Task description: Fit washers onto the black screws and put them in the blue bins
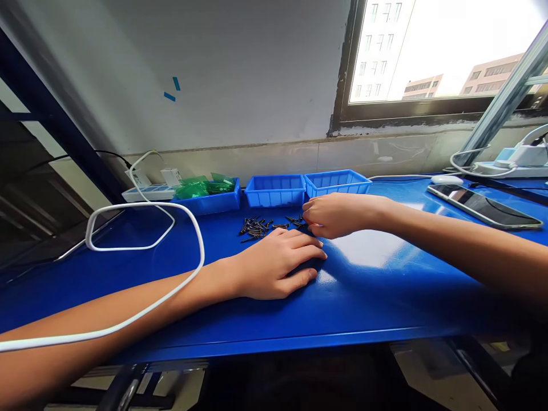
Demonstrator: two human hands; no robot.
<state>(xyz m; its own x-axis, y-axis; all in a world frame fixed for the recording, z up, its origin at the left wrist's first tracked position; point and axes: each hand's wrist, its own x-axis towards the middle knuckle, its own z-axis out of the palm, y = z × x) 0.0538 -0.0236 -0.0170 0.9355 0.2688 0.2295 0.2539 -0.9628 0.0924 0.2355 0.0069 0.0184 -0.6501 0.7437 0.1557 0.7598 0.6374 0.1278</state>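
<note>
My left hand [280,265] lies palm down on the blue table, fingers stretched out toward the right, with nothing in it. Just beyond it is a loose pile of dark screws [256,227], with a smaller cluster of screws [295,221] to its right. My right hand [336,216] is bent down at the edge of that cluster, its fingers curled together. Whatever its fingertips hold is hidden. Behind the screws stand a blue plastic bin [275,197] and, right of it, a second blue bin [338,184], close to my right hand.
A blue bin [209,204] with green plastic packets [205,185] stands at the back left. A white cable [201,240] loops over my left forearm. At the right lie a phone [483,205] and a power strip [518,166]. The table's front edge [299,345] runs near me.
</note>
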